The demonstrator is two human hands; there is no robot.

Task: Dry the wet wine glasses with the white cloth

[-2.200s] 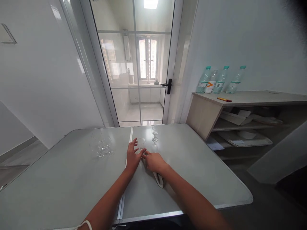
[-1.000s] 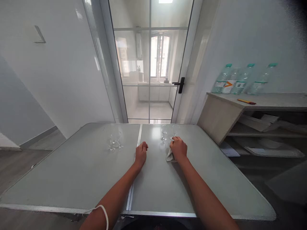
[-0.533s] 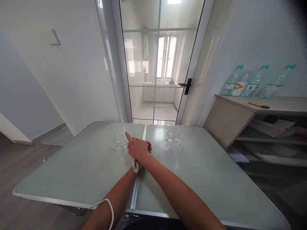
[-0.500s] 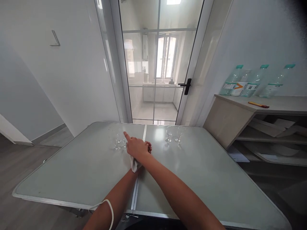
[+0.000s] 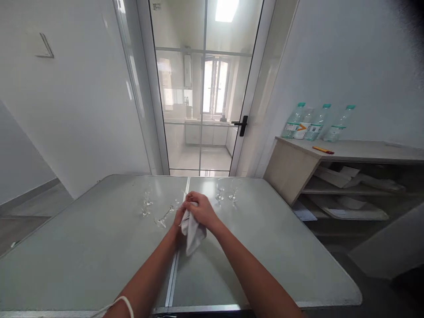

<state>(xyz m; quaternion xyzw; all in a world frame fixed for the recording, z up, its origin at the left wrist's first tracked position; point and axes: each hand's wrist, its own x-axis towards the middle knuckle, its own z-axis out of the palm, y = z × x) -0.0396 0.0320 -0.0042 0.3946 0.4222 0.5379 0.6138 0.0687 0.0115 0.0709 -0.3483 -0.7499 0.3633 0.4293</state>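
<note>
Over the middle seam of the grey folding table (image 5: 265,247), my left hand (image 5: 179,219) holds a small clear stemmed glass (image 5: 165,214) tilted on its side, foot pointing left. My right hand (image 5: 200,210) grips a white cloth (image 5: 192,232) and presses it against the glass's bowl, which is hidden behind the fingers and cloth. Two more small glasses (image 5: 146,202) stand upright to the left. Another two glasses (image 5: 226,190) stand to the right of my hands near the far edge.
A glass door with a black handle (image 5: 241,124) stands behind the table. At the right is a wooden shelf unit (image 5: 294,165) with several water bottles (image 5: 316,122) and an orange pen (image 5: 321,150) on top, papers on its lower shelves.
My right hand set a glass down beside the one at the right, crossed left with the cloth, and my left hand now holds a glass lifted from the left group, cloth on it.
</note>
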